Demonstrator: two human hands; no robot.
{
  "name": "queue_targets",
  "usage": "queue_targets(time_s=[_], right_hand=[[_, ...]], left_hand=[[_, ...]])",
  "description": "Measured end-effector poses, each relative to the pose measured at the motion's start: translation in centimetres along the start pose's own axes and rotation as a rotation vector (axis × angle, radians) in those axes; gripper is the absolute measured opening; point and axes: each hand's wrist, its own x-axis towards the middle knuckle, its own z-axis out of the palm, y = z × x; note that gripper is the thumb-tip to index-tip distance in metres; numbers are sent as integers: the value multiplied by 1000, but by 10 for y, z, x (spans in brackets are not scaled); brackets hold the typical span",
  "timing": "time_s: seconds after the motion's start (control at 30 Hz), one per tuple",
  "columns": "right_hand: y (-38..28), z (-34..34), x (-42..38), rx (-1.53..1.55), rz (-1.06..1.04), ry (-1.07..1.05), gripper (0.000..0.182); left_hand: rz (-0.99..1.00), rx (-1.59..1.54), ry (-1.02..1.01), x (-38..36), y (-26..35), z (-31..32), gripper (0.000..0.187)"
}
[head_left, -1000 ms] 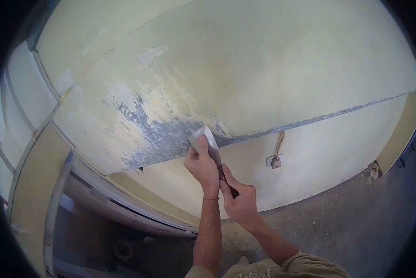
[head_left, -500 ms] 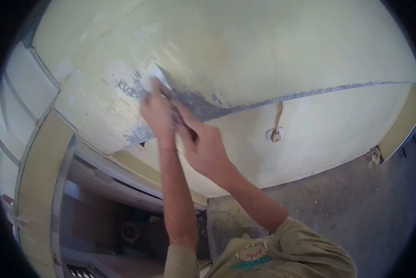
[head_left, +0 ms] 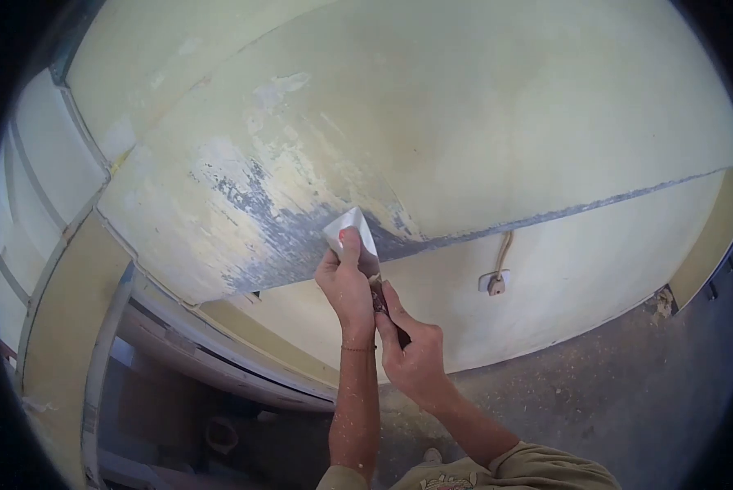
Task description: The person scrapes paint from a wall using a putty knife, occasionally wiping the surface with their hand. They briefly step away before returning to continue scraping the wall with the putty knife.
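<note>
Both my hands are on one putty knife (head_left: 365, 245) with a wide metal blade and a dark handle. My right hand (head_left: 415, 347) wraps the handle from behind. My left hand (head_left: 346, 286) grips nearer the blade, its thumb pressed on the metal. The blade's edge lies at the lower part of the scraped patch (head_left: 277, 212), where grey shows through the pale yellow-green paint of the wall (head_left: 497, 106). Ragged streaks of paint surround the grey. A thin bracelet sits on my left wrist.
A socket with a plug and cord (head_left: 497, 282) is on the lighter wall section below the grey border line (head_left: 563, 214). Paint flakes lie on the dark floor (head_left: 546, 400). To the left are a door frame (head_left: 109, 351) and a dark recess (head_left: 219, 408).
Both hands and the putty knife have moved down and to the right across the wall, toward the grey border line. The view has shifted as well; the grip stays two-handed.
</note>
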Motion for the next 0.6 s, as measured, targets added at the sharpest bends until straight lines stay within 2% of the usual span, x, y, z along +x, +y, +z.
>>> queue_targets(time_s=[0.07,0.13,0.17,0.27,0.3,0.37,0.43,0.47,0.5,0.6], right_hand=[[-4,7,-5,-3,-53,21,43],[-9,14,-8,8,57,-6,41],[-11,18,-10,30,146,-33,39],[-9,28,-9,56,81,21,37],[-10,30,-1,64,79,30,37],[-20,32,32,152,-98,29,37],[-74,37,82,39,-94,-47,37],[-92,48,107,67,-170,-36,37],[-106,59,119,102,-236,-25,37],[-119,70,117,157,-237,19,37]], left_hand=[[-82,31,0,-2,10,-7,32],[-112,149,-50,1,22,-12,34],[30,297,-13,9,12,-16,36],[111,241,-31,12,9,-16,40],[154,354,-59,16,15,-18,44],[433,481,129,32,46,1,46],[528,597,199,69,107,18,47],[510,488,142,85,137,23,49],[547,423,242,94,160,32,50],[467,299,135,88,176,28,50]])
